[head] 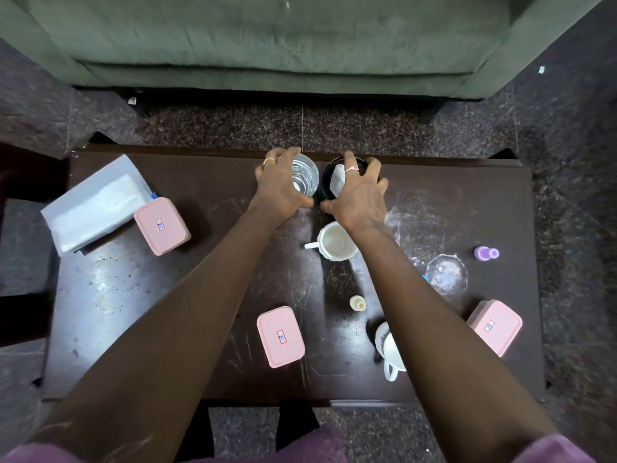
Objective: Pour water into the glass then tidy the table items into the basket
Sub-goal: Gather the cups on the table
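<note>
A clear glass (pixel 305 175) with water in it stands near the far edge of the dark table (pixel 140 295). My left hand (pixel 278 183) grips it from the left, fingers curled round its side. Right beside it sits a black container (pixel 329 182) with a white label inside. My right hand (pixel 359 192) grips that container from above and the right. A translucent white basket (pixel 93 202) lies at the table's far left.
Three pink lidded boxes lie at left (pixel 162 226), front middle (pixel 280 336) and right (pixel 494 326). A white mug (pixel 335 242), a second white mug (pixel 389 350), a small cream bottle (pixel 358 303), a clear glass lid (pixel 446 271) and a purple bottle (pixel 485 253) dot the table. A green sofa (pixel 267 38) stands beyond.
</note>
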Demonstrator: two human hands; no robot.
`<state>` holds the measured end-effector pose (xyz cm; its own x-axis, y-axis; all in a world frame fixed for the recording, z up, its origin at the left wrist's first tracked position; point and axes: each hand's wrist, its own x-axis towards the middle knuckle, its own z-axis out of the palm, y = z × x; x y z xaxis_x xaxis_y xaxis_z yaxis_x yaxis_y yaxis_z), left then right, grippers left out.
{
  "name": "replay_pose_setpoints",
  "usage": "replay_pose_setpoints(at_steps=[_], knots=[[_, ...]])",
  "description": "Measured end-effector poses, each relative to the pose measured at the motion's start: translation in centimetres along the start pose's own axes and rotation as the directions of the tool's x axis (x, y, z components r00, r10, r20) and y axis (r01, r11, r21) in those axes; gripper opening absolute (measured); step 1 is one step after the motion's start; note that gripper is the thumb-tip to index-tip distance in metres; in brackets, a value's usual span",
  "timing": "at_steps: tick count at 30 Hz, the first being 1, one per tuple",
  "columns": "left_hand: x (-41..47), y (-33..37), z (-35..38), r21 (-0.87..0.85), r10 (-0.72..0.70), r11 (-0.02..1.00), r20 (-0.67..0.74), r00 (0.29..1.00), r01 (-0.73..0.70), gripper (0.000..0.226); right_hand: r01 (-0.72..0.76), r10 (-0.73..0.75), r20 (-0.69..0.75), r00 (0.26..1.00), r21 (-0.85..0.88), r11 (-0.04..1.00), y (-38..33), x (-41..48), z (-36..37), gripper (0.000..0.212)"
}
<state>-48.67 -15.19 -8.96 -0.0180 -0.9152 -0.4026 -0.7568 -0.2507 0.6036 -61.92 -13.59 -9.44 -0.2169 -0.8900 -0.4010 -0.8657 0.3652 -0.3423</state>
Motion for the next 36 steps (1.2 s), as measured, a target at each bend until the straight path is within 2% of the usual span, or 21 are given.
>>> replay_pose_setpoints(at_steps=[7,10,13,16,20,23,25,28,30,33,36], knots=[[0.1,-0.2,0.0,0.026,0.022,0.999,0.014,1.0,-0.022,0.092,0.015,-0.015,-0.006,1.0,0.044,0.999,0.5,-0.2,0.2,0.096],[-0.3,-0.4,0.3,0.041,0.054,0.998,0.013,0.998,-0.054,0.102,0.042,-0.042,-0.002,0.999,0.074,0.996,1.0,-0.5,0.2,0.103],[-1.8,-0.5,1.1,-0.015,0.102,0.994,-0.119,0.988,-0.104,0.106,0.092,-0.09,-0.024,0.996,0.056,0.994,2.4,-1.7,0.0,0.112],[-4.7,-0.5,2.6,0.041,0.207,0.978,-0.29,0.934,-0.204,0.091,0.104,-0.104,-0.021,0.994,-0.005,0.995,4.5,-3.8,-0.3,0.113],[-8.8,0.0,5.3,0.056,0.249,0.968,-0.356,0.901,-0.245,0.063,-0.046,0.047,-0.031,0.998,0.038,0.998,8.1,-7.0,-0.7,0.099],[-10.8,0.4,7.8,0.179,0.241,0.965,-0.316,0.917,-0.192,0.052,-0.226,0.227,-0.009,0.974,0.072,0.971,11.0,-9.2,-0.7,0.078],[-11.3,0.9,9.2,0.239,0.18,0.963,-0.237,0.955,-0.122,0.063,-0.304,0.303,0.038,0.952,0.061,0.951,12.6,-11.0,-0.5,0.071],[-10.9,1.5,10.5,0.256,0.054,0.967,-0.171,0.984,-0.008,0.092,-0.35,0.344,0.164,0.924,0.006,0.937,13.7,-13.7,0.4,0.079],[-10.4,1.8,11.0,0.277,0.04,0.961,-0.139,0.989,0.001,0.101,-0.378,0.365,0.25,0.897,0.004,0.926,14.0,-15.2,1.3,0.081],[-9.7,2.2,11.4,0.301,0.054,0.953,-0.133,0.99,-0.011,0.103,-0.424,0.397,0.327,0.857,0.011,0.906,14.1,-16.9,2.6,0.077],[-9.2,2.2,11.3,0.291,0.028,0.957,-0.123,0.992,0.009,0.094,-0.442,0.417,0.31,0.854,0.011,0.897,14.0,-17.8,3.7,0.067]])
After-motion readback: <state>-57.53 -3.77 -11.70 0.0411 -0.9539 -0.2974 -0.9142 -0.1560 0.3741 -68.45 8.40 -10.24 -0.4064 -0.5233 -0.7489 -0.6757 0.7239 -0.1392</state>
